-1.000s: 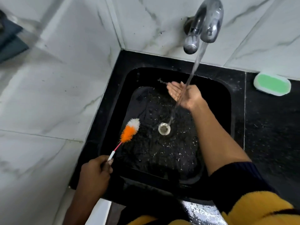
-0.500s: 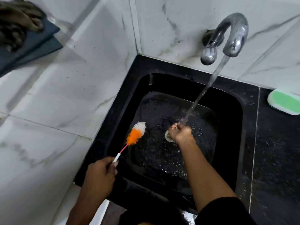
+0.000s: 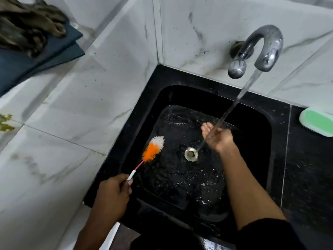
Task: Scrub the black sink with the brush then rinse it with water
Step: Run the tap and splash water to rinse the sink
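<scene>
Cloth: at the far left we see a dark crumpled cloth lying on folded blue fabric, well apart from the work.
Left hand: our left hand sits at the sink's near-left corner, its grip closed around the brush's white handle end.
Brush: the brush angles up over the sink's left edge, orange bristles tipped white, on a thin pink stem. We judge it light and soft at the head, the stem probably springy (so hold low on the white handle, as now, for control).
Sink: the black sink is a square basin set in the left end of the black surface, wet and glistening, likely slippery, with a pale metal drain near its middle.
Right hand: our right hand is cupped, open and empty, under the water stream, just behind the drain.
Tap: the chrome tap runs from the back wall.
Sponge: a green-and-white sponge rests at the surface's far-right edge.
Stage: rinsing seems underway.
</scene>
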Tool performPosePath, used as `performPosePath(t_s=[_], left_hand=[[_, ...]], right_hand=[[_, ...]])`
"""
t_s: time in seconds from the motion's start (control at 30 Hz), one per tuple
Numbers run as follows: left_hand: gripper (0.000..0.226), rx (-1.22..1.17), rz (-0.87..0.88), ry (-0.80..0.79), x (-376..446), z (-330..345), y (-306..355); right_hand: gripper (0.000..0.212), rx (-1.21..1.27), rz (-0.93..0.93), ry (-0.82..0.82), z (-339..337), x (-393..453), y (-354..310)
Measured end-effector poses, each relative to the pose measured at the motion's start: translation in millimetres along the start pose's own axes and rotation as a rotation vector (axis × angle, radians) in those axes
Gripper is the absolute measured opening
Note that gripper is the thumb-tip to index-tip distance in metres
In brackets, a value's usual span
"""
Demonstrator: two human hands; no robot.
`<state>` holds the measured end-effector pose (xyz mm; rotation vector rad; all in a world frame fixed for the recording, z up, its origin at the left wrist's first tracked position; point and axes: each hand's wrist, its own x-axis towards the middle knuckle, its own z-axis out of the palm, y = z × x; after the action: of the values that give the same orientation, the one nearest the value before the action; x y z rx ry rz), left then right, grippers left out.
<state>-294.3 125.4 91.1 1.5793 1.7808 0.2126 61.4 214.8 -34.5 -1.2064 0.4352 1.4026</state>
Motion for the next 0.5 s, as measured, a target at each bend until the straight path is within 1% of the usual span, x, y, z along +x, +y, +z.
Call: performPosePath(t_s=[0.07,0.13,0.23,0.33,0.43,0.47,0.5], left_hand=[[0.028,0.003,-0.007,-0.009,1.3,1.5,-1.5],[0.028,-0.002,-0.012,-0.010,2.0,1.8,-3.0],[0.028,-0.004,-0.006,-0.003,0.6,0.8,-5.2],[0.031,0.009,-0.002,0.005,-2.3,-1.1,-9.7],[0.032,-0.001,-0.010,0.002,-5.3,-3.8,-14.7],[0.031,-0.004,-0.013,0.003,-5.9,-4.4,-15.6],[0.031,-0.002,-0.017,0.006,-6.2,-4.6,-16.9]], right_hand=[[0.042,0.013,0.060,0.061,-7.2,-4.9,19.5],[0.034,0.079,0.096,0.106,-11.8,-2.1,38.5],[0.028,0.162,0.120,0.139,-10.7,7.5,58.3],[0.030,0.270,0.131,0.101,-7.7,12.6,65.8],[0.026,0.313,0.081,0.089,2.5,14.0,70.8],[0.023,0.346,0.054,0.059,8.9,14.2,73.0],[0.025,0.375,0.031,0.005,16.5,13.0,76.1]])
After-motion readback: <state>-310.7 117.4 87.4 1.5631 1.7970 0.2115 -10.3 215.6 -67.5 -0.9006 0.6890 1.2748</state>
